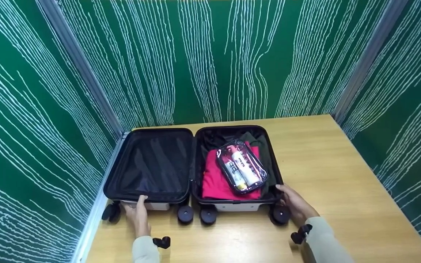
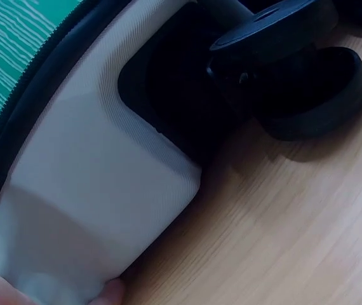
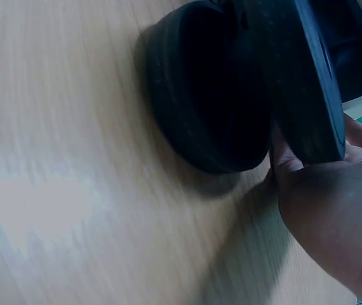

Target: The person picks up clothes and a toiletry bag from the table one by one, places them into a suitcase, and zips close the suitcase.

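An open suitcase (image 1: 152, 164) lies flat, its two halves side by side. My left hand (image 1: 138, 215) grips the front edge of the left half, thumb over the rim and fingers against the pale shell (image 2: 73, 165). At the front right corner, my right hand (image 1: 297, 203) holds the other half, thumb on the rim. Part of that hand is hidden behind a black wheel (image 3: 308, 95) in the right wrist view. Folded red cloth (image 1: 212, 179) and dark green cloth (image 1: 265, 157) fill the right half. A clear zipped pouch (image 1: 241, 166) with bottles rests on the red cloth.
The suitcase stands on a wooden table (image 1: 316, 157), close to its left edge. Black wheels (image 1: 185, 214) stick out along the front. Green panels (image 1: 196, 65) with white wavy lines enclose the table at the back and both sides.
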`<action>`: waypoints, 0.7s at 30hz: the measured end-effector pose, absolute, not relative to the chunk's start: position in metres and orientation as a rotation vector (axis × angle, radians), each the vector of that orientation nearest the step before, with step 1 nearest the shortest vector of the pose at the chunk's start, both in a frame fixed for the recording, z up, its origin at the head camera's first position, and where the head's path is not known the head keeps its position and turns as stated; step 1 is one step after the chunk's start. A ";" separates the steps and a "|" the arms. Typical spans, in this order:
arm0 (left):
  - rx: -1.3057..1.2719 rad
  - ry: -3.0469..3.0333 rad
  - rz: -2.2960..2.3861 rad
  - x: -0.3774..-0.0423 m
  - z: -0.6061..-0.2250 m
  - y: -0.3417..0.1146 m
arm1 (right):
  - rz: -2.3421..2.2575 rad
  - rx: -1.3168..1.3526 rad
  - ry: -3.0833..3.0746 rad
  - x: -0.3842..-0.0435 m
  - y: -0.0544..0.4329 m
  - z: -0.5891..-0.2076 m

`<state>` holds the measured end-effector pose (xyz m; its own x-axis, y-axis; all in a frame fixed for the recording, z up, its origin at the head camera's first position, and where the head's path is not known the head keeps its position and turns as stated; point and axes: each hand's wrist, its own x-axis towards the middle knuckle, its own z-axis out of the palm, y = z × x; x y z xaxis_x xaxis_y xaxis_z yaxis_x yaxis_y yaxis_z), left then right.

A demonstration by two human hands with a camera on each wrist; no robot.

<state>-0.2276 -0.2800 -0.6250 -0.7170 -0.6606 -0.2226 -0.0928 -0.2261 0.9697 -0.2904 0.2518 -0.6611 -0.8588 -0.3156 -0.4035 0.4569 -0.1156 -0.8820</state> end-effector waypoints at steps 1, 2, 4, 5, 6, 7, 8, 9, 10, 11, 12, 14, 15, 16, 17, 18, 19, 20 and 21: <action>0.899 -1.654 -1.990 -0.228 -0.624 -0.280 | -2.013 0.150 1.662 -0.290 0.252 -0.660; 0.906 -1.662 -1.981 -0.227 -0.623 -0.280 | -2.012 0.147 1.664 -0.290 0.252 -0.660; 0.911 -1.674 -1.974 -0.227 -0.621 -0.281 | -2.006 0.141 1.664 -0.289 0.252 -0.659; 0.912 -1.682 -1.968 -0.227 -0.620 -0.281 | -2.003 0.141 1.663 -0.289 0.252 -0.658; 0.913 -1.689 -1.963 -0.226 -0.619 -0.281 | -1.999 0.143 1.658 -0.289 0.253 -0.657; 0.912 -1.691 -1.963 -0.226 -0.618 -0.281 | -2.001 0.144 1.651 -0.289 0.253 -0.657; 0.916 -1.701 -1.956 -0.226 -0.616 -0.280 | -1.999 0.132 1.654 -0.289 0.253 -0.658; 0.913 -1.703 -1.947 -0.226 -0.615 -0.280 | -1.997 0.119 1.656 -0.289 0.253 -0.658; 0.911 -1.705 -1.931 -0.226 -0.613 -0.280 | -1.992 0.103 1.668 -0.289 0.253 -0.658; 0.908 -1.706 -1.914 -0.226 -0.611 -0.280 | -1.986 0.082 1.680 -0.289 0.253 -0.658; 0.902 -1.703 -1.900 -0.226 -0.609 -0.279 | -1.982 0.065 1.691 -0.289 0.253 -0.658; 0.896 -1.706 -1.864 -0.227 -0.604 -0.278 | -1.980 0.038 1.719 -0.289 0.253 -0.658; 0.881 -1.695 -1.858 -0.228 -0.601 -0.277 | -1.982 0.037 1.724 -0.288 0.253 -0.658; 0.870 -1.687 -1.846 -0.228 -0.599 -0.276 | -1.978 0.029 1.734 -0.288 0.254 -0.658; 0.857 -1.677 -1.834 -0.229 -0.595 -0.276 | -1.977 0.021 1.738 -0.288 0.254 -0.658; 0.844 -1.663 -1.827 -0.230 -0.592 -0.275 | -1.982 0.019 1.741 -0.288 0.254 -0.658; 0.838 -1.656 -1.810 -0.230 -0.589 -0.273 | -1.988 0.018 1.743 -0.288 0.254 -0.658; 0.823 -1.644 -1.795 -0.231 -0.585 -0.272 | -1.988 0.009 1.740 -0.288 0.254 -0.658; 0.814 -1.638 -1.773 -0.232 -0.582 -0.271 | -1.988 0.007 1.740 -0.288 0.254 -0.658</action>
